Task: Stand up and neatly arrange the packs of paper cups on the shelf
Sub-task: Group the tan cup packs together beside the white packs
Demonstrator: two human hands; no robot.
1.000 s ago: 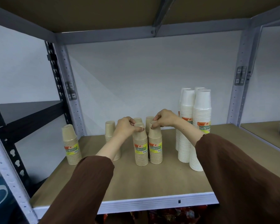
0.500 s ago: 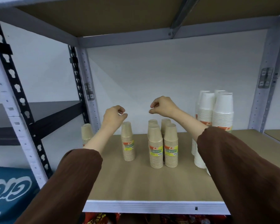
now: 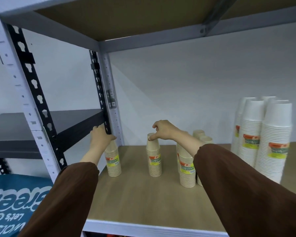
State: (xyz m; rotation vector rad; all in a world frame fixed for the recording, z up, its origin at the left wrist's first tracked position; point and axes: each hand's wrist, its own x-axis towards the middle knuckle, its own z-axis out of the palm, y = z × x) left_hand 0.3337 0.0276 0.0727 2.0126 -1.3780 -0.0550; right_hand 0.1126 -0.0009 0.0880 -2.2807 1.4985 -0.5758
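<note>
Left hand (image 3: 102,139) fingers curl over the leftmost kraft pack (image 3: 112,159), right hand (image 3: 162,130) pinches the middle pack (image 3: 154,156) top; light, tippy, crushable, so probably grip at the rim.

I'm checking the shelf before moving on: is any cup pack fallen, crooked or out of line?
None has fallen; all stand upright. Two tan packs, one under the left hand and one at the right hand, stand apart from the tan cluster beside the white packs.

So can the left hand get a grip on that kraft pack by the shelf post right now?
Probably yes. The left hand is already at the top of the leftmost kraft pack, with bare shelf beside it and the post behind.
</note>
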